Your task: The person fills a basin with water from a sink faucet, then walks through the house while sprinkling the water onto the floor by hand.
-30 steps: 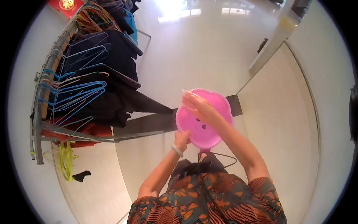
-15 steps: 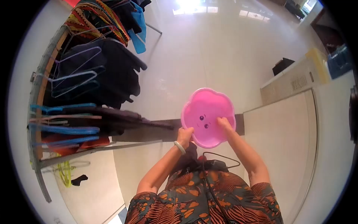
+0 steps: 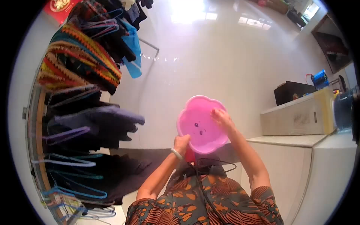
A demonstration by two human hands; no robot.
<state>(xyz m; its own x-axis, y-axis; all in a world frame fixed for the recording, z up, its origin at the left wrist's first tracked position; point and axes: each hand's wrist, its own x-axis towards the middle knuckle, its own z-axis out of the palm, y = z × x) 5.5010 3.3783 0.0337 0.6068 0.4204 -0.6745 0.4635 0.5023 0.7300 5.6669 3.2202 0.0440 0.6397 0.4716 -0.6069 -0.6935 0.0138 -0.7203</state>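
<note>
A pink, scalloped plastic basin (image 3: 198, 138) with a small printed face on its bottom is held out in front of me. My left hand (image 3: 182, 144) grips its near-left rim, thumb over the edge and the other fingers hidden below. A pale bracelet (image 3: 176, 153) circles that wrist. Over the basin's right side, my right hand (image 3: 222, 119) is raised with fingers stretched out and nothing seen in it. Small bright specks like water drops show above the floor beyond the basin.
On the left, a clothes rack (image 3: 38, 123) carries dark garments, patterned cloth (image 3: 80, 56) and several hangers (image 3: 77, 191). At right stand a pale cabinet (image 3: 292, 120) and a black box (image 3: 292, 92). A black cord loop (image 3: 225, 161) hangs close to my body. Glossy tiles (image 3: 210, 60) cover the floor.
My right hand has lifted from inside the basin, its fingers now extended. The bright specks have appeared over the floor. My view has shifted forward, showing more of the rack and cabinet.
</note>
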